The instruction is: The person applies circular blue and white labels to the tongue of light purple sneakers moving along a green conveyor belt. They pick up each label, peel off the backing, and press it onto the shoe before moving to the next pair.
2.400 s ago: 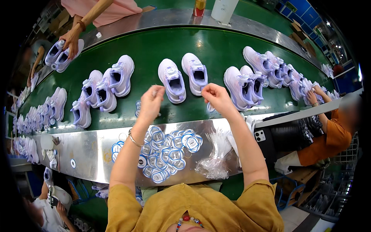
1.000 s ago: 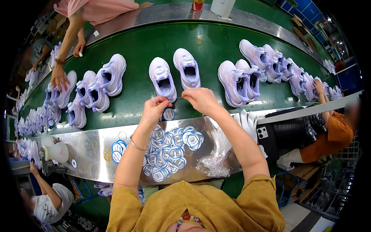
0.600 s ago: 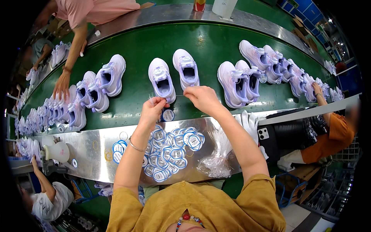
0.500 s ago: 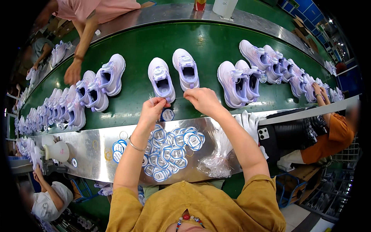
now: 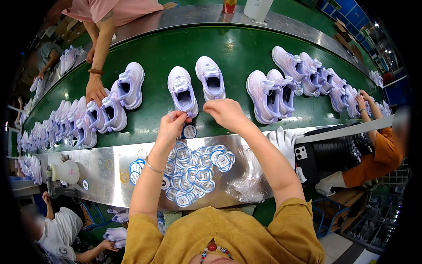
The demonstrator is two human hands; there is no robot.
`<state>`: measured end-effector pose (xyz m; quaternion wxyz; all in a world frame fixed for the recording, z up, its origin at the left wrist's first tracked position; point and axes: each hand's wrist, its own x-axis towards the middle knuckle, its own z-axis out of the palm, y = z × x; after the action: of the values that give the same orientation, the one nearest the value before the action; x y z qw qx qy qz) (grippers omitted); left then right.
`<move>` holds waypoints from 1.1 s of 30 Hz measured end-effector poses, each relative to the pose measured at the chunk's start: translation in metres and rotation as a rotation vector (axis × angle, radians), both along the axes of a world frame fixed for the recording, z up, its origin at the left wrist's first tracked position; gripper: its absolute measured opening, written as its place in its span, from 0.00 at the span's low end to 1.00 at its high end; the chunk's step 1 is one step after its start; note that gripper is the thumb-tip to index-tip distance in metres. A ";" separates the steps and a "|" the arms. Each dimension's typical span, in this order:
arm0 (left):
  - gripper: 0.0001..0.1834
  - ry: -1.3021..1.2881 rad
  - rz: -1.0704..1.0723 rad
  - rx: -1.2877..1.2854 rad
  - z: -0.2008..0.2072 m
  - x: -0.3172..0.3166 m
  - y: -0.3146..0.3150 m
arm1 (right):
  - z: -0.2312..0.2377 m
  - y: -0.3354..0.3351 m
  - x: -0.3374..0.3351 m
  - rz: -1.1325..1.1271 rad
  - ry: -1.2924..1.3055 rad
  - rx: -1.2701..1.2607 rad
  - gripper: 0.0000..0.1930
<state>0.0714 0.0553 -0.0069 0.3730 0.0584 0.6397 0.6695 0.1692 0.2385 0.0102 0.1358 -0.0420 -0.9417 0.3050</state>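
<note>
Both hands (image 5: 227, 116) pinch a strand (image 5: 199, 111) above the gap between shoes (image 5: 178, 83) and belt edge (image 5: 211, 136).

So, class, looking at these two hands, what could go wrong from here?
The thin clear strand between the left hand and the right hand could slip, as each seems only to pinch it. The left forearm could brush the loose heap of round, blue-rimmed white tags close by and scatter some. The bundle of thin clear plastic strands near the right forearm might tangle, being massed together.
</note>
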 end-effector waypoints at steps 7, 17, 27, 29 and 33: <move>0.11 0.043 -0.054 0.001 -0.005 -0.005 -0.005 | -0.004 0.000 0.004 0.012 -0.023 -0.029 0.07; 0.07 0.134 0.013 -0.005 -0.009 -0.006 -0.012 | -0.005 -0.020 -0.017 0.072 0.003 -0.002 0.07; 0.05 0.385 0.235 -0.026 0.004 -0.008 -0.023 | 0.005 -0.024 -0.009 0.144 -0.187 -0.586 0.08; 0.05 0.400 0.248 -0.014 0.007 -0.010 -0.023 | 0.006 -0.022 -0.005 0.190 -0.201 -0.690 0.08; 0.05 0.430 0.242 0.043 0.010 -0.014 -0.026 | 0.004 -0.016 0.004 0.225 -0.193 -0.707 0.07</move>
<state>0.0576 0.0292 0.0027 0.1439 0.1303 0.6925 0.6948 0.1730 0.2226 0.0146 -0.0105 -0.0109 -0.7856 0.6186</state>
